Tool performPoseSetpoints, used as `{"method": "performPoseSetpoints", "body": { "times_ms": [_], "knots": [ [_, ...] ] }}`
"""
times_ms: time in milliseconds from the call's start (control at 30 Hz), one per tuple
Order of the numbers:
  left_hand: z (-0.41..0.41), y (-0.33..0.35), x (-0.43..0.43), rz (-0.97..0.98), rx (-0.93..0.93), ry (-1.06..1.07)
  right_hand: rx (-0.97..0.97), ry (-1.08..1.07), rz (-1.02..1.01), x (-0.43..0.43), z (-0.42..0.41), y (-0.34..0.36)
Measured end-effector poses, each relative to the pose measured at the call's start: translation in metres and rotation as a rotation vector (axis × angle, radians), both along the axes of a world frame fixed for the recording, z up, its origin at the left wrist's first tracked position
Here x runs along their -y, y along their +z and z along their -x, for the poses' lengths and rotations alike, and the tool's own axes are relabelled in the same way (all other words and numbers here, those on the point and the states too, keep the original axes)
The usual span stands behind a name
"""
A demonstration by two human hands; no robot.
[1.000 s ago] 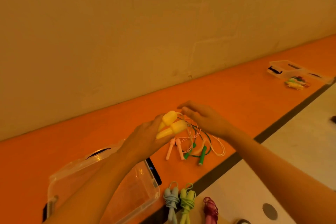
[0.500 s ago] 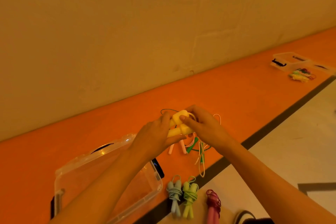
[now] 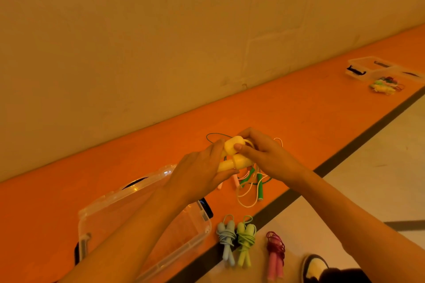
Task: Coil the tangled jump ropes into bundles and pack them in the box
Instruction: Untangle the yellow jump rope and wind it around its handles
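Pretty dim, with a heavy warm orange-yellow cast over everything; even the wall (image 3: 138,30) goes tan. The light is soft and even, so no hard shadows, just small glare spots on the near box (image 3: 135,188) rim. The yellow handles (image 3: 232,147) look a bit washed out. Overall it's soft and smeary, and the far box (image 3: 368,64) on the right is mush. The dark stripe (image 3: 345,151) bows slightly from the wide lens.
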State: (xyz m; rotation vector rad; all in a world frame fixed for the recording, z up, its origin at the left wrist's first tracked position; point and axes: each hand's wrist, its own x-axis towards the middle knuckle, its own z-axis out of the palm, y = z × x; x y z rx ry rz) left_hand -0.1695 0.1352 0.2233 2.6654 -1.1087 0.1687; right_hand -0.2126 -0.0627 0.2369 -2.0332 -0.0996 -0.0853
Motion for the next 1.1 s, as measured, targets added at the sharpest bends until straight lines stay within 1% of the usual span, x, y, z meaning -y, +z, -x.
{"method": "performPoseSetpoints", "body": {
  "times_ms": [200,333,433,567,700,767,867,1000,1100],
  "knots": [
    [-0.005,-0.006,-0.002,-0.029,0.064,-0.034,-0.004,0.056,0.0,0.005,-0.001,-0.004],
    [-0.005,-0.006,-0.003,-0.011,0.033,-0.063,-0.021,0.082,-0.003,0.007,-0.002,-0.005],
    [-0.007,-0.007,-0.004,0.04,0.006,-0.073,-0.031,0.062,0.005,0.014,-0.003,-0.005],
    [-0.009,-0.001,-0.009,0.168,-0.093,-0.002,-0.054,0.017,0.04,0.033,-0.006,-0.002],
    [-0.014,0.004,-0.014,0.241,-0.17,0.036,-0.075,-0.058,0.064,0.053,-0.006,-0.002],
    [-0.016,0.007,-0.016,0.346,-0.221,0.048,-0.085,-0.09,0.053,0.062,-0.005,-0.001],
    [-0.019,0.011,-0.019,0.521,-0.312,0.123,-0.112,-0.122,0.035,0.07,-0.003,-0.002],
    [-0.02,0.013,-0.018,0.721,-0.396,0.196,-0.144,-0.102,0.071,0.067,-0.001,-0.011],
    [-0.021,0.012,-0.014,0.816,-0.426,0.262,-0.123,-0.024,0.117,0.054,0.001,-0.018]
  ]
}}
